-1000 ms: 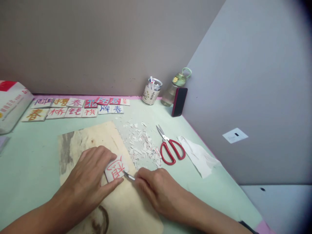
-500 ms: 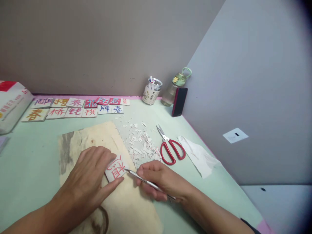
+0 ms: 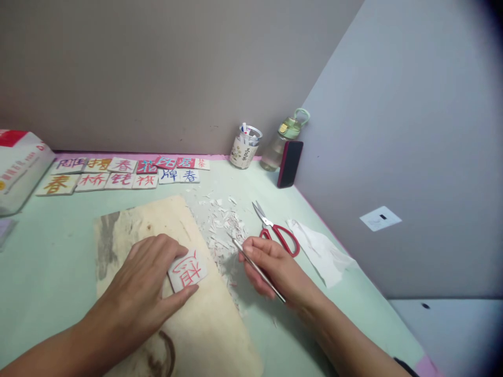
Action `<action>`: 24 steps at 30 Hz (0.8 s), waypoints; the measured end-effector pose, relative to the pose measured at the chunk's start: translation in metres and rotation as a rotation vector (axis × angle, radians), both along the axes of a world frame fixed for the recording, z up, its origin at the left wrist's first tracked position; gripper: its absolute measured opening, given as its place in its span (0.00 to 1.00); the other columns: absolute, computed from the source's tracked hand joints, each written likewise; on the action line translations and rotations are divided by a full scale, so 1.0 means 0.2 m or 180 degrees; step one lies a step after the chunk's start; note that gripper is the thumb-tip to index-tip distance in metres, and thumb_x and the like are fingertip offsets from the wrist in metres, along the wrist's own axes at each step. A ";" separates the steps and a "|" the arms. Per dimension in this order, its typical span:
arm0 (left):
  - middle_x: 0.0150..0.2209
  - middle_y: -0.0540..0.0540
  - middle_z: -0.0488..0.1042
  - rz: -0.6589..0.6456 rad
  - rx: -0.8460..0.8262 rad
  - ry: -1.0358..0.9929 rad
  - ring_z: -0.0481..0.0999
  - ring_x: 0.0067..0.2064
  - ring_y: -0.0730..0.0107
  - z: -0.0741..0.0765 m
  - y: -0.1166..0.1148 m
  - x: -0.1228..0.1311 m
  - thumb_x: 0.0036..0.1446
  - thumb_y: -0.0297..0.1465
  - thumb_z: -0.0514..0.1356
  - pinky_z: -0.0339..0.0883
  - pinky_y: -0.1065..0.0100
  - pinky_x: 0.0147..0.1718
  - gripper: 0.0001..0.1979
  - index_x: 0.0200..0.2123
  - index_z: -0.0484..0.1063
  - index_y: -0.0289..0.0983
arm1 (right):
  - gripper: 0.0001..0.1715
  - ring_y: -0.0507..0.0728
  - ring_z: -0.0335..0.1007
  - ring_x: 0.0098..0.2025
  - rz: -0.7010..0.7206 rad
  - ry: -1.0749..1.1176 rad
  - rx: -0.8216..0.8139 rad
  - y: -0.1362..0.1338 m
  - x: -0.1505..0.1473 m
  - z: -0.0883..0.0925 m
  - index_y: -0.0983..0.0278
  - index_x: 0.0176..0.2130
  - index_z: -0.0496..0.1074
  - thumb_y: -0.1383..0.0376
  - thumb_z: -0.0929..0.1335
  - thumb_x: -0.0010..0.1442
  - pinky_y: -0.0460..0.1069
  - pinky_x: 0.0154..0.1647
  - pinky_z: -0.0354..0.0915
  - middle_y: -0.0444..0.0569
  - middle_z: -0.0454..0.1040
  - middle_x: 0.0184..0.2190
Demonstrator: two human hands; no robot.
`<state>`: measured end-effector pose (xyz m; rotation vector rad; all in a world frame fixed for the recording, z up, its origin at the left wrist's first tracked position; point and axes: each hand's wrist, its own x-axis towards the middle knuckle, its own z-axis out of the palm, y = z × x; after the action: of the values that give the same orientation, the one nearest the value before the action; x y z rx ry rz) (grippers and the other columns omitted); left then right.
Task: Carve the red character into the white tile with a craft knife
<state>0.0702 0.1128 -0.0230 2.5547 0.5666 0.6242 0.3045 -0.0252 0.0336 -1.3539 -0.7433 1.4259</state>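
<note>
My left hand [image 3: 151, 277] grips a small white tile [image 3: 190, 270] marked with a red character, its thumb at the lower edge and fingers at the upper edge. The tile rests on a wooden board [image 3: 220, 319]. In my right hand [image 3: 271, 264] is a slim metal carving knife [image 3: 259, 269], held like a pen. Its tip points up and left, over a scatter of pale shavings [image 3: 223, 222], apart from the tile. Red-handled scissors [image 3: 288, 238] lie just beyond the right hand, which partly hides one handle loop.
Two rows of character tiles [image 3: 120, 180] lie along the back wall, beside a white bag [image 3: 23, 170] at left. A can of pens [image 3: 245, 149], a green-lidded bottle [image 3: 275, 144] and an upright phone [image 3: 290, 164] stand at the back. A crumpled tissue [image 3: 324, 256] lies right.
My right hand has drawn the knife off the tile and moved it up and right over the shavings. My left hand and the tile have stayed in place.
</note>
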 end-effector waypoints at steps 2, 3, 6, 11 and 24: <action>0.44 0.47 0.69 -0.0040 -0.0059 -0.0004 0.69 0.48 0.52 0.00 0.00 0.00 0.63 0.39 0.65 0.60 0.54 0.48 0.16 0.49 0.65 0.44 | 0.14 0.47 0.54 0.18 0.0220 -0.0890 0.0170 -0.01 -0.01 0.01 0.62 0.35 0.69 0.57 0.67 0.71 0.43 0.20 0.52 0.36 0.66 0.19; 0.46 0.47 0.70 -0.0072 -0.0088 -0.0004 0.69 0.49 0.52 0.00 0.01 0.00 0.64 0.39 0.65 0.60 0.54 0.49 0.17 0.51 0.65 0.44 | 0.12 0.48 0.59 0.21 0.0360 -0.1404 0.0263 -0.02 -0.02 0.02 0.63 0.35 0.70 0.60 0.68 0.71 0.43 0.24 0.54 0.38 0.68 0.22; 0.50 0.47 0.70 -0.0204 -0.0143 0.0005 0.69 0.53 0.53 0.00 0.02 0.00 0.66 0.42 0.64 0.59 0.55 0.52 0.19 0.56 0.64 0.46 | 0.08 0.51 0.68 0.34 0.0870 -0.2642 0.0543 -0.03 -0.03 0.04 0.63 0.40 0.76 0.67 0.67 0.71 0.46 0.35 0.61 0.43 0.75 0.32; 0.52 0.48 0.70 -0.0262 -0.0143 0.0007 0.68 0.55 0.54 0.00 0.03 0.00 0.68 0.43 0.62 0.58 0.56 0.54 0.19 0.58 0.64 0.47 | 0.09 0.55 0.74 0.39 0.1167 -0.3367 0.0859 -0.05 0.01 0.02 0.61 0.47 0.78 0.64 0.66 0.74 0.48 0.40 0.63 0.48 0.79 0.38; 0.53 0.50 0.72 -0.0546 -0.0194 0.0234 0.68 0.56 0.57 0.02 0.10 -0.03 0.68 0.41 0.62 0.60 0.60 0.55 0.20 0.60 0.63 0.49 | 0.11 0.55 0.69 0.32 0.1385 -0.4121 0.0924 -0.05 0.00 0.00 0.63 0.44 0.78 0.66 0.65 0.74 0.48 0.31 0.55 0.48 0.76 0.32</action>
<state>0.0648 0.1319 -0.0182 2.5431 0.3789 0.4482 0.3038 -0.0356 0.0345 -1.8665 -2.0688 0.5051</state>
